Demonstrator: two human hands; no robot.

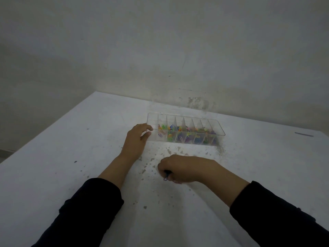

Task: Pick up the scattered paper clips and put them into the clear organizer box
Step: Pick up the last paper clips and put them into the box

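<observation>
**Clip pinched, box steadied**

Head view: left hand (136, 139) grips the left end of the clear organizer box (220, 130) at frame centre, likely bracing it. Right hand (185, 169), lower centre, fingers curled, pinches a dark blue paper clip (166, 176) off the white table (53, 166), presumably for transfer.

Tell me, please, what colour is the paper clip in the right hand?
Dark blue; the paper clip shows in the head view.

Bare table (71, 166) surrounds the organizer box (220, 130); wall (178, 68) behind.
</observation>
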